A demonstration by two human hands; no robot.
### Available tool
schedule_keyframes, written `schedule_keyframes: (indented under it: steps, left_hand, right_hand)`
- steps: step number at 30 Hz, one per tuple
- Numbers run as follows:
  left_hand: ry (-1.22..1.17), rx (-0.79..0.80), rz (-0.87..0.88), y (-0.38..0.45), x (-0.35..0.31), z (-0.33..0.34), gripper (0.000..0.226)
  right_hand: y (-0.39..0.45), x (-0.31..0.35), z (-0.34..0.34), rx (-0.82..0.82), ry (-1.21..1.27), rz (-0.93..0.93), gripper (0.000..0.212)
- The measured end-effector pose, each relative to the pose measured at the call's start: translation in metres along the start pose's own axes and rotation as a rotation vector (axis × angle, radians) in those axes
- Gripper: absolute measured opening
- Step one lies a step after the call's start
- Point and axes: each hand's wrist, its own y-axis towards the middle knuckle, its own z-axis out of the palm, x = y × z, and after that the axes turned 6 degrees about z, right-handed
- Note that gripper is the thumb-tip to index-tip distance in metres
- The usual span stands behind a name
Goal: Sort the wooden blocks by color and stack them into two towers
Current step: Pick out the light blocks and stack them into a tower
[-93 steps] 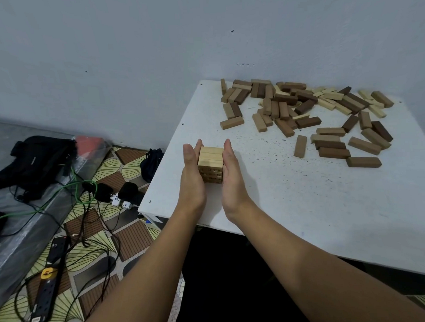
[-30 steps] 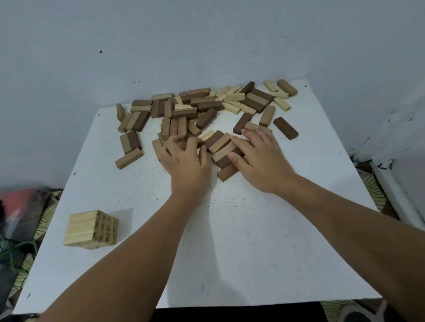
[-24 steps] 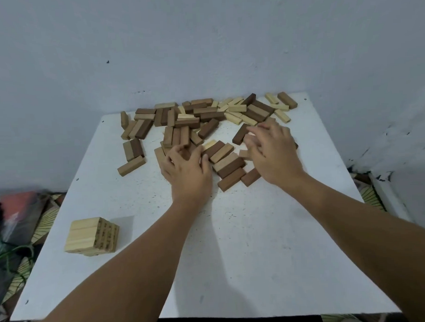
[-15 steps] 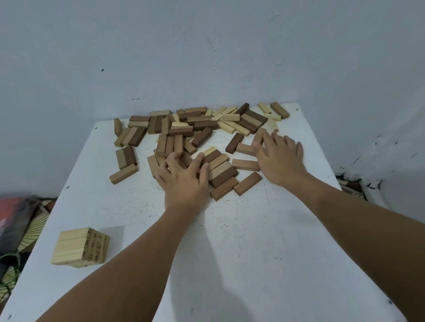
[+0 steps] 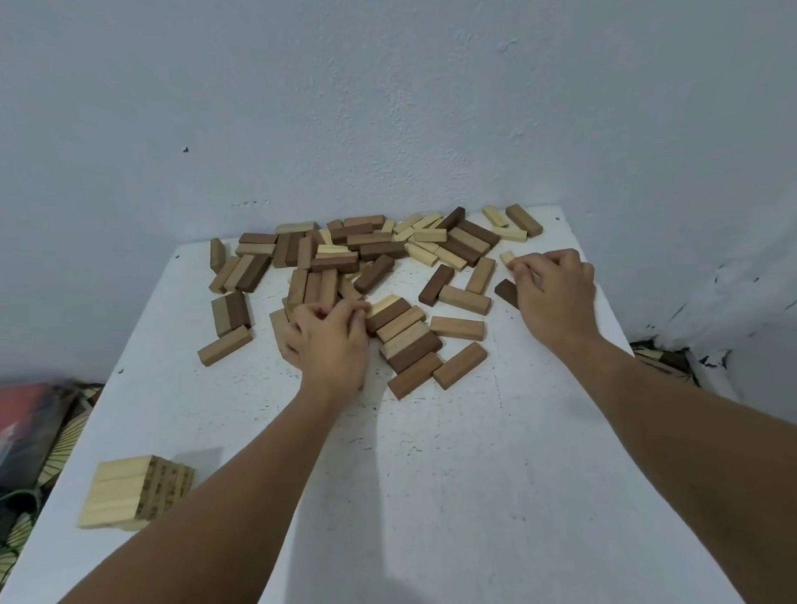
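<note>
Loose wooden blocks (image 5: pixel 386 252), light, tan and dark brown, lie scattered over the far half of the white table (image 5: pixel 440 503). A short tower of light blocks (image 5: pixel 132 492) stands near the table's front left edge. My left hand (image 5: pixel 328 345) lies on the near edge of the pile with its fingers curled over blocks, beside a row of brown blocks (image 5: pixel 407 342). What lies under the palm is hidden. My right hand (image 5: pixel 554 292) is at the far right, its curled fingertips pinching a small light block (image 5: pixel 507 256). A dark block (image 5: pixel 506 291) lies just beside it.
A grey wall rises directly behind the table's far edge. A patterned floor with a red bag (image 5: pixel 21 405) and cables shows to the left of the table. On the right is a wall corner with debris (image 5: pixel 660 360).
My right hand moved right and farther back, from the brown blocks in the middle to the light block at the pile's right end. My left hand stayed put and its fingers curled more.
</note>
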Motion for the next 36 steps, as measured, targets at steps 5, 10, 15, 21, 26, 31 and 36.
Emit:
schedule_keyframes:
  steps: [5,10,15,21,26,31,36]
  left_hand:
    - [0.24,0.186,-0.015,0.023,-0.031,-0.02,0.029]
    - [0.298,0.318,0.067,0.036,-0.045,-0.019,0.024]
    - [0.091,0.285,0.235,0.054,-0.055,-0.005,0.018]
    - [0.03,0.336,0.353,0.089,-0.076,0.005,0.016]
    - [0.403,0.319,0.425,0.099,-0.074,0.017,0.032]
    - [0.552,0.334,0.479,0.1,-0.072,0.016,0.04]
    - [0.545,0.301,0.535,0.099,-0.07,0.022,0.036]
  right_hand:
    - [0.0,-0.003,0.0,0.004,-0.023,-0.011,0.027]
    - [0.002,0.0,0.0,0.021,-0.023,-0.014,0.023]
    - [0.001,-0.001,0.0,0.036,-0.005,-0.038,0.02]
    - [0.003,0.0,0.0,0.031,0.003,0.044,0.038]
    - [0.002,-0.002,0.0,0.012,0.018,0.033,0.028]
    - [0.003,-0.003,0.001,0.028,0.037,0.027,0.03]
    - [0.003,-0.002,0.001,0.068,-0.021,0.004,0.051]
